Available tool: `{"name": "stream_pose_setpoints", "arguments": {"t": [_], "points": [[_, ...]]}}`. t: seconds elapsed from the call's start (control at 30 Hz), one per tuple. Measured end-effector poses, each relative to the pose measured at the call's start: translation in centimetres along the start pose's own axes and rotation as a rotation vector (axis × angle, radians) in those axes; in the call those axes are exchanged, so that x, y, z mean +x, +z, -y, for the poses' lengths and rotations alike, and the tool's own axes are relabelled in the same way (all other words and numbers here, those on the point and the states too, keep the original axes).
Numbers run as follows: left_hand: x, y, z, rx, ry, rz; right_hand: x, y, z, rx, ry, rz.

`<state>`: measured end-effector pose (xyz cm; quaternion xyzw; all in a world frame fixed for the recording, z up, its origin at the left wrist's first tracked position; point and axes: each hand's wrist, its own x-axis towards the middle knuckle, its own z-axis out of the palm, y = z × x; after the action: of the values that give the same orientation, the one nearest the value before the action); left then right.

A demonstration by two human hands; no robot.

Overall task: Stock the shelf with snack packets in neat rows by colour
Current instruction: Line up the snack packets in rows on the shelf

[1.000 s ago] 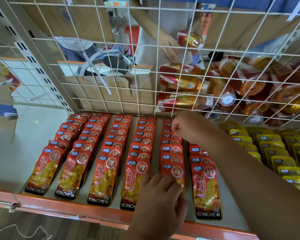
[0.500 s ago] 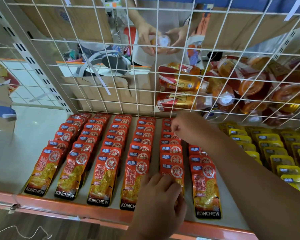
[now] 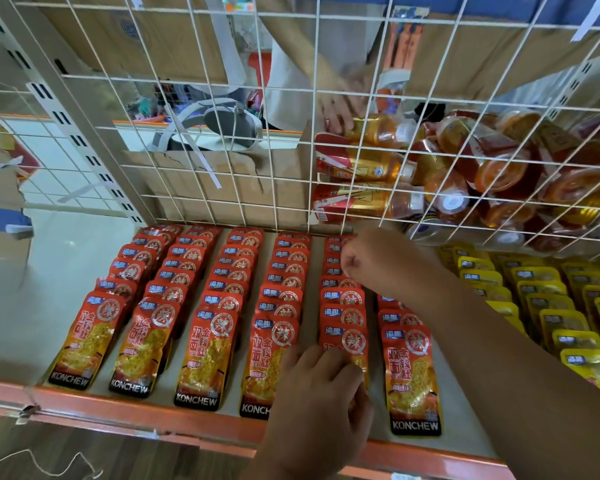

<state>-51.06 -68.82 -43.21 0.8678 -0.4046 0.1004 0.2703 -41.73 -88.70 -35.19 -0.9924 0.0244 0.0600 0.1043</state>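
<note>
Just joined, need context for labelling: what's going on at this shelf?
A person is stocking red KONCHEW snack packets in rows on the shelf, with yellow packets lined up to their right. The left hand holds the front packet of the fifth red row; the right hand, fingers curled, is at that row's back by the wire mesh. Behind the mesh, another person's hand touches orange drink bottles.

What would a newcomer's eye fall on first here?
Neat rows of red packets cover the middle of the shelf, with yellow packets on the right. Two hands are at one red row: the left hand at its front, the right hand at its back. Behind the shelf, top right, orange bottles lie piled.
</note>
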Motion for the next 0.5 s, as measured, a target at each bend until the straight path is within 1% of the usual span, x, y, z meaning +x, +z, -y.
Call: {"name": "stream_pose_setpoints", "arguments": {"t": [0.1,0.27,0.43,0.5], "points": [[-0.02,-0.02,-0.07,0.001,-0.013,0.018,-0.40,0.23,0.17,-0.016,-0.005,0.045],[0.03,0.00,-0.09,0.001,-0.009,0.027,-0.77,0.65,-0.19,0.003,0.004,-0.010],[-0.11,0.04,-0.09,-0.004,-0.021,0.040,-1.06,0.06,0.24,-0.001,0.016,0.016],[-0.11,0.04,-0.11,-0.005,-0.020,0.043,-0.76,-0.06,0.41,-0.020,0.034,0.055]]}}
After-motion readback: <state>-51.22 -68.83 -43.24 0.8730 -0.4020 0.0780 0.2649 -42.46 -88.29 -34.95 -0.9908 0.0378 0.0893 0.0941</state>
